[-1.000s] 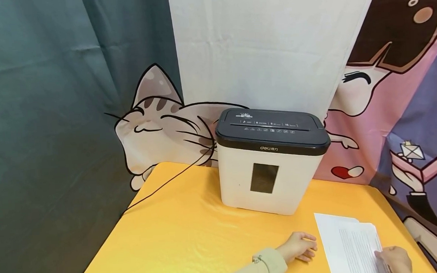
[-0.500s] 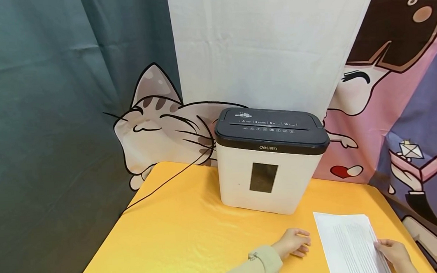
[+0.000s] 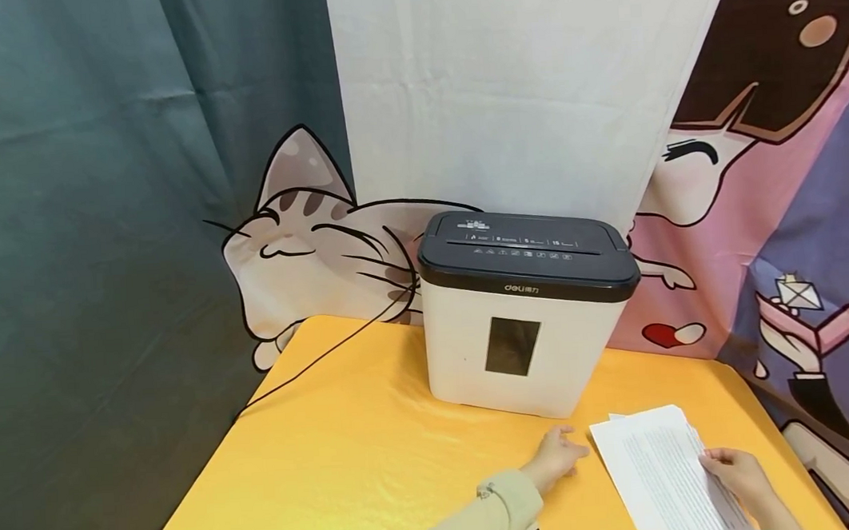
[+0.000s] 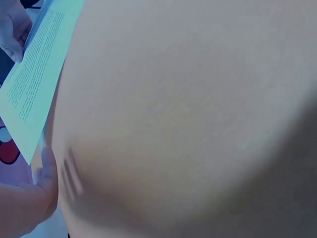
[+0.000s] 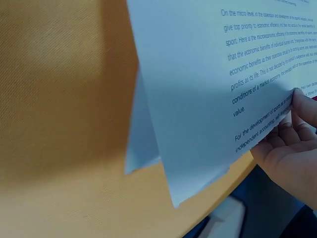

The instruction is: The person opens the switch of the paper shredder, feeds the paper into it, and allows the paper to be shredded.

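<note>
Printed paper sheets [image 3: 654, 465] are at the right front of the table, lifted at an angle. My right hand [image 3: 741, 476] pinches their right edge, thumb on top and fingers underneath, as the right wrist view shows. There, the top sheet [image 5: 178, 99] hangs over the table, and the corner of another sheet [image 5: 141, 134] shows below it. My left hand [image 3: 555, 458] holds nothing; its fingers are loosely extended toward the papers' left edge, just short of it. In the left wrist view, the left hand [image 4: 32, 201] is close to the near paper corner.
A white deli paper shredder [image 3: 465, 351] with a dark slotted lid [image 3: 528, 251] stands at the back of the yellow table [image 3: 334, 462]. Its black cord [image 3: 328, 352] runs left over the table edge. Cartoon-printed curtains [image 3: 531, 91] hang behind.
My right hand has raised the papers and drawn them left, turning them slightly; an edge beneath now peeks out at the top. My left hand has moved a little left and away from me.
</note>
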A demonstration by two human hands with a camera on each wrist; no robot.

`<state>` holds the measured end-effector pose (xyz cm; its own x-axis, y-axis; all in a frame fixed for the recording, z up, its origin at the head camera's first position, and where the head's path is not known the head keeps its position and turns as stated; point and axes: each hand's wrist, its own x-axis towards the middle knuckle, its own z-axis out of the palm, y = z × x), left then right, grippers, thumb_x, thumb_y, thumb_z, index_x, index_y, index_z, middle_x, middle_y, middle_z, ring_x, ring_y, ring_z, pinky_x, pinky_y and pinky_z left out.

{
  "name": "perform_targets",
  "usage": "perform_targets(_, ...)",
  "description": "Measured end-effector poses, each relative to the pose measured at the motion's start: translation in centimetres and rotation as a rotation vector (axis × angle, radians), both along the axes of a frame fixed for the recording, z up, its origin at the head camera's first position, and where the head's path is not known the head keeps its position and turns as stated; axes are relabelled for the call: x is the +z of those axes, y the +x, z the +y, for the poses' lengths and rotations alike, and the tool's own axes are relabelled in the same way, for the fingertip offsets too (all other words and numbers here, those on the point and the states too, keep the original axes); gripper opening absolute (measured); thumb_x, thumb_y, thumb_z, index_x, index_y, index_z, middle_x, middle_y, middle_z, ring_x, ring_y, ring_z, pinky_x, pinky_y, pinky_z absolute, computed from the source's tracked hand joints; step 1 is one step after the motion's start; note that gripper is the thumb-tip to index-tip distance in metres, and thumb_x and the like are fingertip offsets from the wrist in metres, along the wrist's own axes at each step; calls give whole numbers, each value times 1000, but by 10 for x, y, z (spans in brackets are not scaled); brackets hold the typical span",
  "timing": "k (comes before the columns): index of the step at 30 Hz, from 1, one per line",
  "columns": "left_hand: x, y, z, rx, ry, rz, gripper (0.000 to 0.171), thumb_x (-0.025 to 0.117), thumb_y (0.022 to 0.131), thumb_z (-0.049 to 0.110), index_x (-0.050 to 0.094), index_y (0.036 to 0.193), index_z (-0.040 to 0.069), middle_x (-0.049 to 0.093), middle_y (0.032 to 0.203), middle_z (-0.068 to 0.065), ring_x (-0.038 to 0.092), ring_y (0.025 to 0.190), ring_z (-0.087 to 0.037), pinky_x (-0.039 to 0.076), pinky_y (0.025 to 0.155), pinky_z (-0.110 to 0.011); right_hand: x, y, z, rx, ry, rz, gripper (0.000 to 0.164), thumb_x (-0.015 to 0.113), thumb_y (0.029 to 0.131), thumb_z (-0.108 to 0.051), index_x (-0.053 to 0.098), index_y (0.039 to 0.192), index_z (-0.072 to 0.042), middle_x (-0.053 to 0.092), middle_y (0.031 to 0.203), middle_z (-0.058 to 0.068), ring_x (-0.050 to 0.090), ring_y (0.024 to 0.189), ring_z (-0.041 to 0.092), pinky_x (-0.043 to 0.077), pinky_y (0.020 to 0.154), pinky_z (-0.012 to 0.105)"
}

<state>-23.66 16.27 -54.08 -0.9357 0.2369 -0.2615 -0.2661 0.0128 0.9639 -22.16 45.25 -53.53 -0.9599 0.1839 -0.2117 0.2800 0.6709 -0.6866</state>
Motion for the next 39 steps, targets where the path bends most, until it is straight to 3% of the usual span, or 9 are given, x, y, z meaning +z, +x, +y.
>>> perform_targets(7,5,-12,-11,-11,-97,114,59,72,72,21,45,120,5,48,115,-15,48,103,-29,45,80,-38,16,-5,-34,80,79,112,20,53,83,-7,56,84,13,59,71,2,41,60,-6,39,57,16)
perform_targets(13,9,-21,-23,-87,-122,142,68,73,71,24,39,126,5,47,117,-14,47,108,-29,44,83,-35,29,-10,-64,168,146,209,15,58,82,-8,59,81,7,57,69,4,40,59,-2,37,55,18)
perform_targets(19,11,-28,-37,-133,-226,184,78,77,64,32,38,130,16,44,128,-6,44,116,-25,41,90,-35,39,-16,-94,291,144,361,9,59,80,-9,59,76,-1,55,69,2,42,62,5,36,54,18)
perform_targets(22,12,-30,-42,-126,-246,216,72,78,63,31,45,125,16,51,119,-1,49,108,-16,42,87,-30,45,-17,-110,317,155,416,7,61,79,-6,59,74,-3,54,67,0,41,61,3,35,54,18)
perform_targets(25,13,-31,-45,-129,-181,222,56,79,63,25,55,112,12,60,99,3,55,88,-9,45,76,-24,53,-17,-127,337,182,420,6,62,78,-2,59,73,-3,53,67,-1,39,60,0,36,54,18)
perform_targets(30,15,-32,-52,-146,-90,205,27,78,64,20,64,87,15,63,74,7,52,63,-4,45,60,-21,60,-20,-150,401,182,453,8,63,76,1,59,71,-4,52,65,-3,38,59,-3,37,53,17)
perform_targets(39,14,-22,-64,-83,0,141,24,77,65,18,64,85,12,65,75,1,58,62,-10,48,58,-24,83,-20,-177,485,193,478,8,60,81,-6,59,73,-4,54,65,-3,40,58,-2,37,52,17)
